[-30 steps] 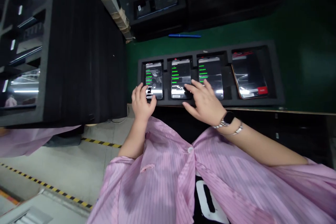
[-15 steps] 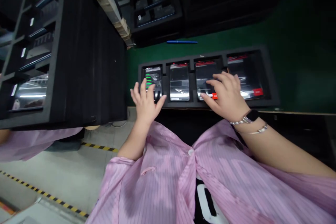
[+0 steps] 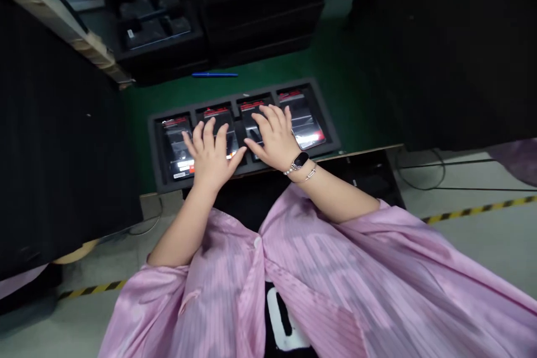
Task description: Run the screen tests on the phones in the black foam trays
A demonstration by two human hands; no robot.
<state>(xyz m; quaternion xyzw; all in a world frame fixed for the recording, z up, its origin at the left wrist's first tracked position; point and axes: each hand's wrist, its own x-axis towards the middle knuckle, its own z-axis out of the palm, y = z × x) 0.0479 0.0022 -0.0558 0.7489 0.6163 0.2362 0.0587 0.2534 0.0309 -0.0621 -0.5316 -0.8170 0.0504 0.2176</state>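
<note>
A black foam tray (image 3: pixel 161 182) lies on the green bench top and holds several phones side by side, their lit screens showing red bars. My left hand (image 3: pixel 211 155) lies flat with fingers spread over the second phone (image 3: pixel 221 123), next to the leftmost phone (image 3: pixel 179 148). My right hand (image 3: pixel 275 139), with a watch and bracelet at the wrist, rests open on the third phone (image 3: pixel 250 123). The rightmost phone (image 3: pixel 306 120) is uncovered.
A tall stack of black foam trays (image 3: pixel 59 140) rises at the left. More black trays (image 3: pixel 151 17) stand behind, with a blue pen (image 3: pixel 215 74) on the green mat (image 3: pixel 356 106). A dark mass fills the right. Cables and yellow-black floor tape (image 3: pixel 474 208) lie at the right.
My left hand moved from the first phone to the second; my right hand shifted left onto the third. All screens now show red instead of green. The view swung right.
</note>
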